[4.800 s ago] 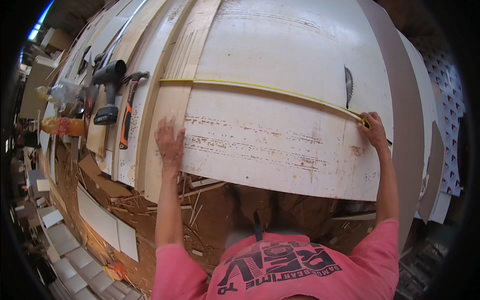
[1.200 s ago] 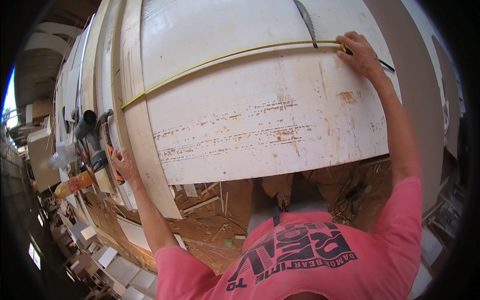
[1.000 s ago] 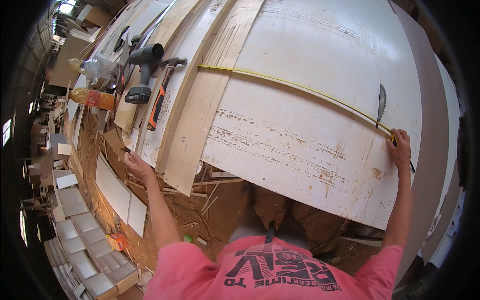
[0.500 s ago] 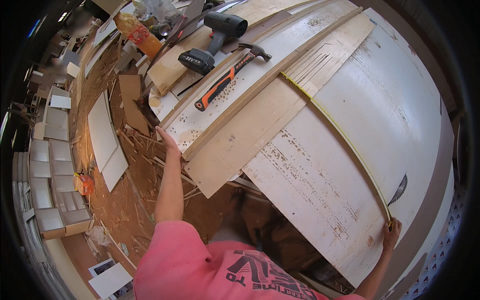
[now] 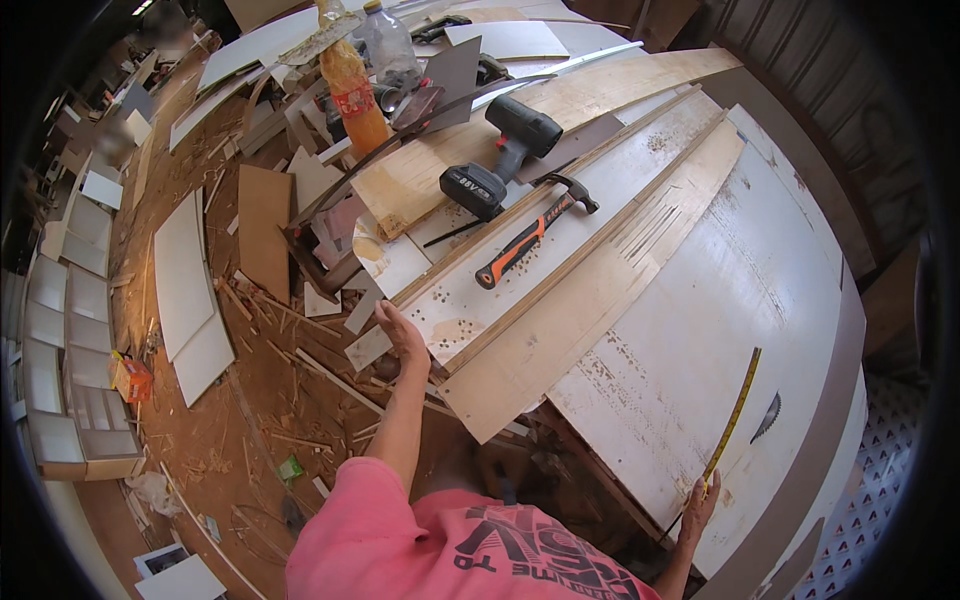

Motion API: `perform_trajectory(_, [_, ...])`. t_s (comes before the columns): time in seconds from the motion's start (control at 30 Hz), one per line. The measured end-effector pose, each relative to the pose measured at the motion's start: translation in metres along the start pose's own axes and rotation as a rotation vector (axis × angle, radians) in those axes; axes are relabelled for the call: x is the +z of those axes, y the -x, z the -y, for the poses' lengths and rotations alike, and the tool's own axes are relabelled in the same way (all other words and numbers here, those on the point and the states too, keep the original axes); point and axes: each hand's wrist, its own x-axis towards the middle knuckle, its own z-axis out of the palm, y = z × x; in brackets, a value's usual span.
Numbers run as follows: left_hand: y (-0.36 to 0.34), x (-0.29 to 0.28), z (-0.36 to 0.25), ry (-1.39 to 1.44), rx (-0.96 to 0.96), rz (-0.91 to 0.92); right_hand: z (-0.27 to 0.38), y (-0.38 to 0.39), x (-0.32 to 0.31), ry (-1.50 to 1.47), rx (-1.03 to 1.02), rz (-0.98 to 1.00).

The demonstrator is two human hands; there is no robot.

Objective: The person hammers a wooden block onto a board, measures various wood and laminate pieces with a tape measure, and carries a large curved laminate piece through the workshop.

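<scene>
My left hand (image 5: 404,336) grips the near end of a long white board (image 5: 445,302) with raised wooden strips along its edges. Beside that board lies a plywood piece (image 5: 520,385) whose near corner juts past the table edge. At the right, my right hand (image 5: 697,512) is closed around a tape measure, its case mostly hidden by the fingers. The yellow tape blade (image 5: 735,417) sticks out over the white tabletop (image 5: 640,440), its far end free. A toothed saw blade (image 5: 768,417) pokes up through the tabletop, close to the tape.
On the white board rests a claw hammer (image 5: 530,238); a cordless drill (image 5: 505,155) lies beyond it. Bottles, including one with orange liquid (image 5: 352,95), stand farther back. Wood scraps and white panels (image 5: 185,280) litter the floor at left, near white shelf units (image 5: 75,350).
The tape blade has come off the plywood and is much shorter. My right hand has drawn back nearer to me. My left hand stays at the board's end while the view has shifted.
</scene>
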Motion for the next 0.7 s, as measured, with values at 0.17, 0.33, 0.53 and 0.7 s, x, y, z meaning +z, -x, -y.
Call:
perform_trajectory(0.17, [0.021, 0.006, -0.06, -0.448, 0.895, 0.258, 0.043, -0.005, 0.057, 0.371, -0.207, -0.182])
perform_trajectory(0.33, [0.038, 0.064, -0.09, -0.841, 1.019, 0.59, 0.064, -0.01, 0.084, 0.657, -0.152, -0.227])
perform_trajectory(0.53, [0.03, 0.111, -0.067, -1.012, 0.826, 0.798, 0.033, -0.001, 0.085, 0.605, -0.283, -0.365])
perform_trajectory(0.7, [0.024, 0.1, -0.068, -0.905, 0.863, 0.765, 0.093, 0.03, 0.084, 0.151, -0.288, -0.171])
